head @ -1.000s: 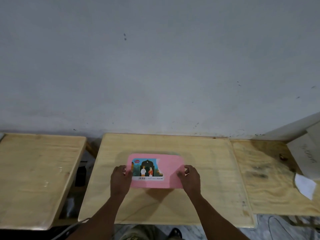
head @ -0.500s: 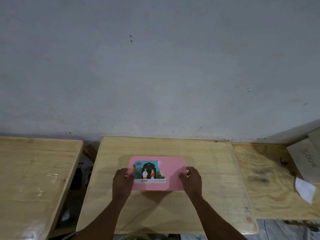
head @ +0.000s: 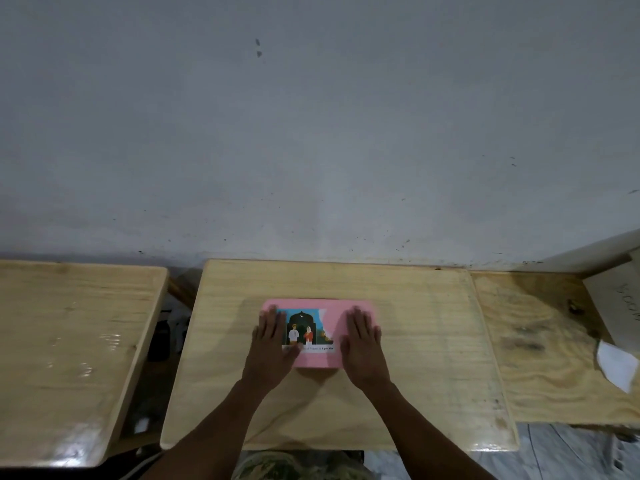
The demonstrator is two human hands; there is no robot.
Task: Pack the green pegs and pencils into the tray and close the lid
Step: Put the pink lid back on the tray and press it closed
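A pink lid (head: 330, 315) with a colourful picture sticker covers the tray in the middle of the centre wooden table (head: 415, 323). My left hand (head: 272, 336) lies flat on the lid's left part, fingers spread, palm down. My right hand (head: 362, 336) lies flat on the lid's right part in the same way. Both hands rest on top and grip nothing. The tray body, the green pegs and the pencils are hidden under the lid.
A second wooden table (head: 69, 341) stands to the left across a dark gap. A rougher plywood table (head: 554, 341) joins on the right, with a white paper scrap (head: 618, 367) and a white board (head: 620, 306). A grey wall rises behind.
Both hands left the lid's side edges, where the fingers curled around it, and now lie flat on top of the lid. The view has shifted slightly.
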